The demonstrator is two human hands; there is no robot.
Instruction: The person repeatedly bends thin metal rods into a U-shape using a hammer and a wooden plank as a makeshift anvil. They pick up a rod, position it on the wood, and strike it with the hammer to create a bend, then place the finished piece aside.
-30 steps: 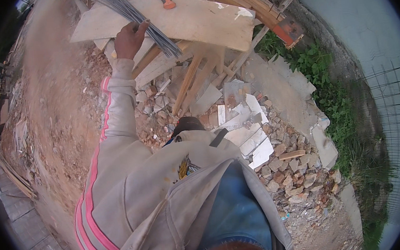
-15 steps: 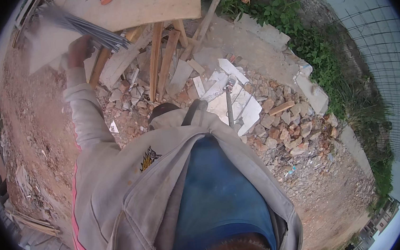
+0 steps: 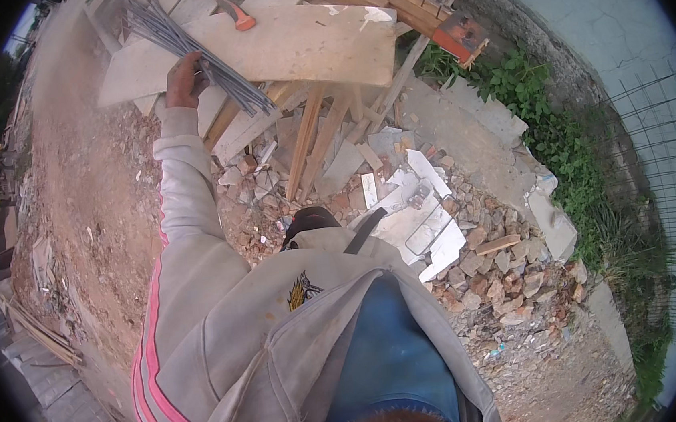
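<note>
At the far left, my left hand (image 3: 184, 81) reaches forward with its fingers curled at the near side of a bundle of thin grey metal rods (image 3: 217, 73). It looks closed on some of them; how many is hidden. The rods lie slantwise across a pale wooden board (image 3: 324, 47), their near ends sticking out past its edge. Beyond them on the board rests a hand tool with an orange and black grip (image 3: 238, 17), its head partly cut off by the picture's edge. My right hand cannot be seen.
Wooden props (image 3: 311, 137) stand under the board. Ahead lie broken white pieces (image 3: 419, 220) beside a thin bent wire frame (image 3: 435, 235) and stone rubble (image 3: 512, 276). Green plants (image 3: 538, 105) and wire mesh (image 3: 652, 127) line a pale wall at right. Planks (image 3: 39, 329) lie at left.
The whole view has shifted, so the board, rods and rubble appear lower and farther right, and more timber shows behind. My left hand stays at the rods.
</note>
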